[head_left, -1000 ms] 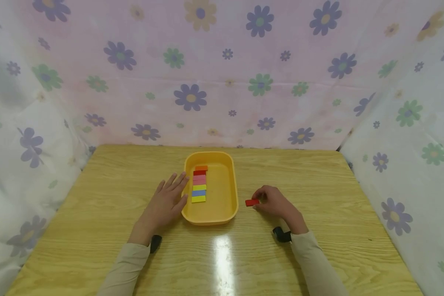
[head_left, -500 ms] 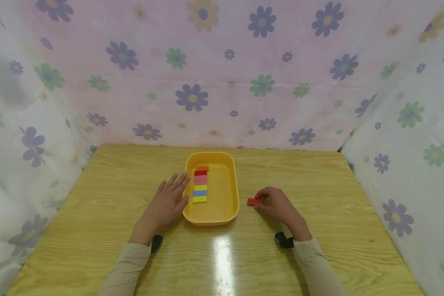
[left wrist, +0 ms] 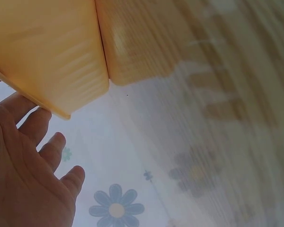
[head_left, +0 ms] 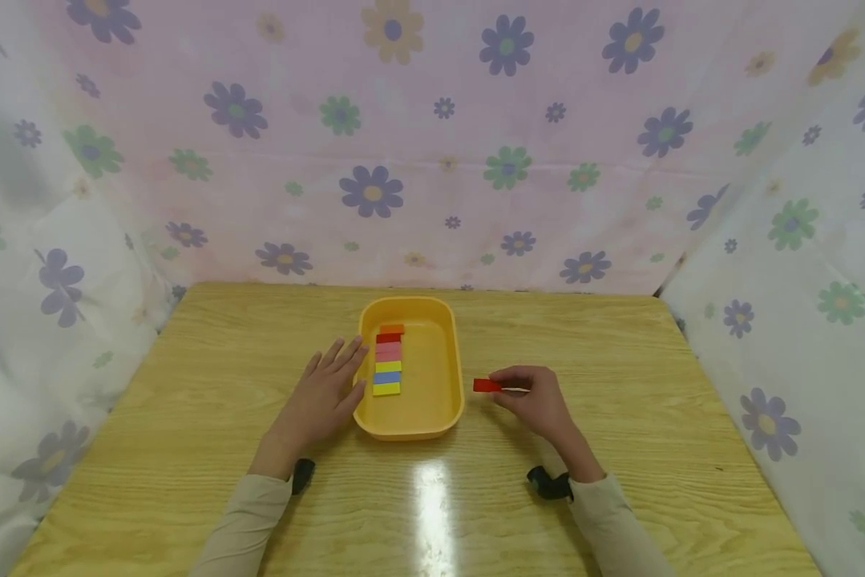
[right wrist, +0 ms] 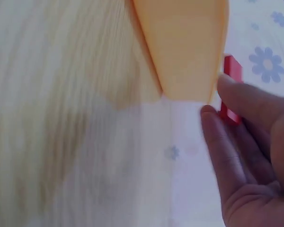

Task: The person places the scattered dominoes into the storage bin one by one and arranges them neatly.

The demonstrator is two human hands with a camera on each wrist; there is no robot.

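Observation:
Between thumb and fingers, my right hand (head_left: 536,397) pinches a small red block (head_left: 485,385), just right of the yellow tray (head_left: 432,430). In the right wrist view the red block (right wrist: 233,71) is up off the table, level with the tray's upper edge. My left hand (head_left: 318,401) rests at the tray's left rim with its fingers spread and fairly straight; the left wrist view shows its fingers (left wrist: 52,149) against the rim. Inside the tray, along the left side, a column of flat blocks runs from an orange one (head_left: 392,329) through red, pink, yellow and blue (head_left: 387,377) to yellow (head_left: 386,389).
The wooden table (head_left: 591,336) spreads around the tray. A flowered cloth (head_left: 432,216) hangs behind it and along both sides. Dark wrist cameras (head_left: 547,484) sit under each wrist, close to the tabletop.
My right hand has lifted the red block from the table, raising it slightly and shifting it a little left towards the tray. The left hand and the tray have stayed put.

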